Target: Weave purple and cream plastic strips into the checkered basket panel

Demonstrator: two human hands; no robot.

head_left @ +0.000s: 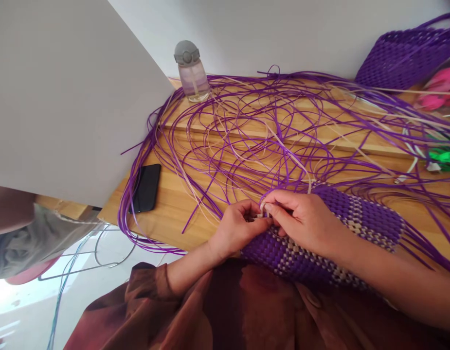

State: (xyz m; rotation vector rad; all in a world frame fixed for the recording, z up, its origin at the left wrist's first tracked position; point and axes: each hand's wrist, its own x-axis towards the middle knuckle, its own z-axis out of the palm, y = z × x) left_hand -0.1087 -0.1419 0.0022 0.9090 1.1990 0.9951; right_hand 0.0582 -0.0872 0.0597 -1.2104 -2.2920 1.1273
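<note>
A purple and beige woven piece [378, 221] lies at the table's front edge, its near side against my clothing. My left hand [241, 226] is closed at the far left corner of the weave, thumb and fingers pinching it. Right beside it, my right hand [301, 221] pinches a beige strand [263, 206] between thumb and forefinger. Both hands' fingertips almost touch, and they partly cover the spot being held. Long loose purple and beige strands [243, 160] spread from the weave over the table.
A clear bottle with a grey lid [193, 78] stands at the back of the wooden table [173, 184]. A black phone [146, 188] lies at the left under some strands. A purple woven basket [403, 56], pink material [441, 87] and green material [443, 155] are at the right. Another person's leg [13, 209] shows at the left.
</note>
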